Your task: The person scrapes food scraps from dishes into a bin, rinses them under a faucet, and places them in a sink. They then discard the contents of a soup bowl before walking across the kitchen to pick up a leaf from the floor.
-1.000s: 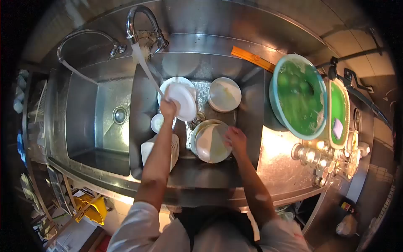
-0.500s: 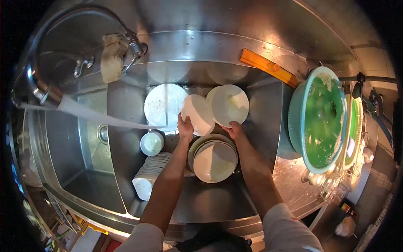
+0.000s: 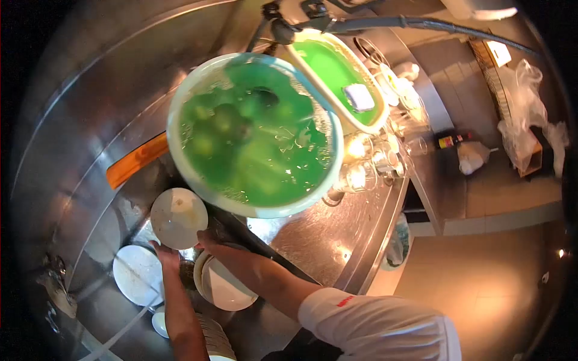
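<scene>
A round white plate [image 3: 179, 218] with brownish marks is held between my two hands above the sink. My left hand [image 3: 168, 255] is at its lower left edge, its fingers small and partly hidden. My right hand [image 3: 209, 239] grips the lower right edge. Another white plate [image 3: 138, 275] lies in the sink just left of my left hand, with a water stream reaching its lower edge. Below my right forearm is a stack of round dishes [image 3: 227, 287]. A small white bowl [image 3: 160, 322] and a row of stacked white dishes [image 3: 215, 337] are partly behind my left forearm.
A large blue basin [image 3: 338, 141] of green liquid stands beyond my hands, beside a smaller cream tub [image 3: 378, 126]. Glasses [image 3: 359, 175] crowd the counter at right. An orange bar [image 3: 137, 160] lies behind the sink. Floor [image 3: 469, 265] shows at lower right.
The view has swung right, so the basin is now central and the faucet is out of sight. The oval white plate from my left hand no longer shows separately. The round plate is now between both hands.
</scene>
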`<state>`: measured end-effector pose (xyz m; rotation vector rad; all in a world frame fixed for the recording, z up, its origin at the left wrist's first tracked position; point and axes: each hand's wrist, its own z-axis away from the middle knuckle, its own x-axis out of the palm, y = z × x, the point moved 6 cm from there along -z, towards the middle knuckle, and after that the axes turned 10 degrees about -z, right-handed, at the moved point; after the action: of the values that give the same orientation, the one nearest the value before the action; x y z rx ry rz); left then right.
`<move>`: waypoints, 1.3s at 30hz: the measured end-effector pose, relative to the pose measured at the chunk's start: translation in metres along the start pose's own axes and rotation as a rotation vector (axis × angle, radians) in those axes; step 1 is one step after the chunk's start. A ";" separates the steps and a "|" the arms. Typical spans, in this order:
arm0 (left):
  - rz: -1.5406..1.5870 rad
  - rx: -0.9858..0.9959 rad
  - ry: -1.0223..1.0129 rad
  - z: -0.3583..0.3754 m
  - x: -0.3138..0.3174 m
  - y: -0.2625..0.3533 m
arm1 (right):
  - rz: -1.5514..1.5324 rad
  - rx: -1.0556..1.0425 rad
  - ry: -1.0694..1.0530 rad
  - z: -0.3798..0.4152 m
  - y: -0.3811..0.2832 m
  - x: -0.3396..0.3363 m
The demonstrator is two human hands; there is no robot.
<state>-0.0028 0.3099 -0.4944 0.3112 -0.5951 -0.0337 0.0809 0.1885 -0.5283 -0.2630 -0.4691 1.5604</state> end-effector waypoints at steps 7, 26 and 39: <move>-0.435 0.086 0.160 0.116 0.001 0.005 | 0.504 0.185 -0.181 0.113 -0.021 0.010; -1.354 0.542 0.405 0.411 0.246 -0.108 | -0.539 -0.725 0.140 0.192 -0.688 -0.743; -1.456 0.605 0.106 0.401 0.512 -0.271 | -0.542 -0.745 0.329 0.059 -0.827 -0.756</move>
<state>0.2148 -0.1220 0.0183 1.2754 -0.1489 -1.2454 0.8331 -0.5747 -0.1965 -0.8710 -0.7723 0.7444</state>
